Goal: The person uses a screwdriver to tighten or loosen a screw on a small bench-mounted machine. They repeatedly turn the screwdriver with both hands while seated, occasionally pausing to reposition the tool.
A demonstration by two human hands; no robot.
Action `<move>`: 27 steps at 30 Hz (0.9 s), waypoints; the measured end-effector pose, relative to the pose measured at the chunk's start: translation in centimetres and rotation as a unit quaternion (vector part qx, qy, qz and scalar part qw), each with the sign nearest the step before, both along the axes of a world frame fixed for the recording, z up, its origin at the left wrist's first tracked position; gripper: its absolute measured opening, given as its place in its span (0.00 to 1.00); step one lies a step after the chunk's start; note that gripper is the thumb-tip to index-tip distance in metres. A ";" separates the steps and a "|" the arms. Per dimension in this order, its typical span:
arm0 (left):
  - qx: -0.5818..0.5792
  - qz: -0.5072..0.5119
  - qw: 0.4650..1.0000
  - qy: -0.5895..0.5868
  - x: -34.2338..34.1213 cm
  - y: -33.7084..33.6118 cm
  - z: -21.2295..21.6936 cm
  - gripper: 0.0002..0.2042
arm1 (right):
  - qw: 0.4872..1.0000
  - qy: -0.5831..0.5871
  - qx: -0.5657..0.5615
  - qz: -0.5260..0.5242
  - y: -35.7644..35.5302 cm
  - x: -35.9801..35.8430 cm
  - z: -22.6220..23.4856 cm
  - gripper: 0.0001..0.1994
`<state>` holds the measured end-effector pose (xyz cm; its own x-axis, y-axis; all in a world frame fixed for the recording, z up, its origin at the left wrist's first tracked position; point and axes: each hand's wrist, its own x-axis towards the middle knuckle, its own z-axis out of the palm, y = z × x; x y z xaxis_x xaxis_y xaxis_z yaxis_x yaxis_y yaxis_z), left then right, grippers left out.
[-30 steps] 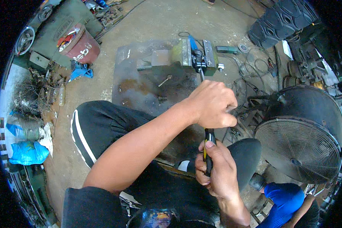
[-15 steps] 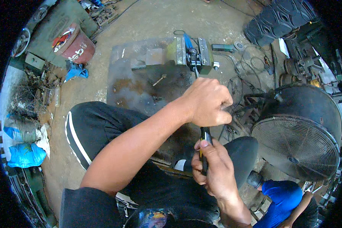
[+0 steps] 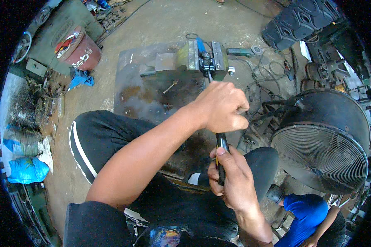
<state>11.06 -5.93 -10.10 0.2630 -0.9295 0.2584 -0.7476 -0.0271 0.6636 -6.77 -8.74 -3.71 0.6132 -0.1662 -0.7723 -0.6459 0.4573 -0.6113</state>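
My left hand [image 3: 221,107] is closed in a fist around the middle of a long tool, hiding that part of it. The tool's black handle with a yellow stripe [image 3: 221,164] comes out below the fist, and my right hand [image 3: 235,177] is wrapped round it, thumb on top. Beyond my left fist, a thin metal shaft [image 3: 210,76] reaches a dark metal part [image 3: 207,62] between the jaws of a bench vise [image 3: 188,57]. How the shaft meets that part is too small to tell.
The vise stands on a stained metal plate [image 3: 127,82] with a small bolt-like piece [image 3: 170,87] lying on it. An angle grinder [image 3: 240,52] and tangled cables lie right of it. A big drum fan [image 3: 317,156] stands at right, near another person's blue-clothed leg [image 3: 307,214]. A red bucket [image 3: 84,53] is at far left.
The whole view has shifted slightly. Both hands keep the same grip on the tool, with hardly any movement against the vise.
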 end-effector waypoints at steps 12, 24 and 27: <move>-0.001 0.084 0.995 -0.055 -0.4 -0.1 0.2 0.16 | 0.994 -0.105 -0.022 -0.021 -0.3 -0.4 -0.4 0.15; 0.006 0.041 0.998 -0.046 -0.1 -0.2 -0.1 0.17 | 0.998 -0.047 0.009 -0.030 0.0 -0.8 -1.4 0.14; 0.064 0.082 0.993 -0.061 -0.1 -0.2 0.1 0.16 | 0.998 -0.050 0.009 -0.020 -0.2 -0.9 -0.8 0.15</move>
<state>10.94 -6.08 -9.98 0.3870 -0.9044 0.1797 -0.8010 -0.2332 0.5514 -7.70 -8.94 -4.55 0.6811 -0.1789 -0.7100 -0.5627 0.4926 -0.6639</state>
